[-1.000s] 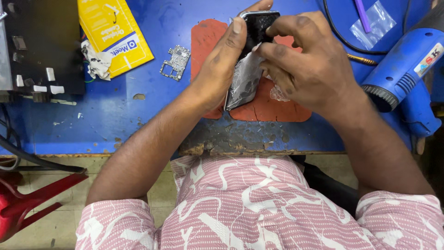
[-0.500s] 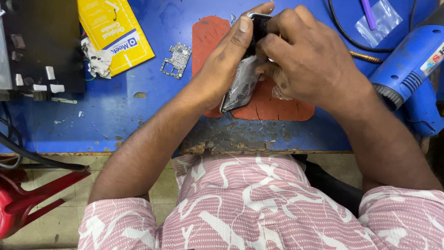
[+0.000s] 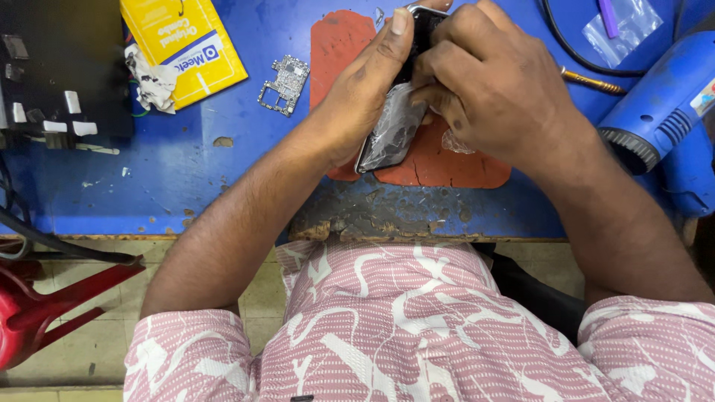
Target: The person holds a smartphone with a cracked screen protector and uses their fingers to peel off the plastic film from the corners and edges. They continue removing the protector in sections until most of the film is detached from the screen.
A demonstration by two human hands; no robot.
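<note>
A black phone [image 3: 395, 126] with crinkled clear film on it is held upright over a red-brown work mat [image 3: 439, 160] on the blue bench. My left hand [image 3: 361, 89] grips the phone along its left edge, thumb up at the top corner. My right hand [image 3: 491, 82] covers the phone's upper right side, fingers curled on it. A scrap of clear film [image 3: 454, 141] shows under the right hand. Most of the phone's face is hidden by the two hands.
A small circuit board [image 3: 284, 83] lies left of the mat. A yellow packet [image 3: 190, 41] and crumpled paper [image 3: 153, 78] sit further left, beside a black box with white switches [image 3: 52, 67]. A blue heat gun [image 3: 659, 112] lies at the right. A red stool [image 3: 37, 309] stands lower left.
Both hands and the phone have shifted slightly up and away from me. My right hand's fingers have closed further over the phone's top.
</note>
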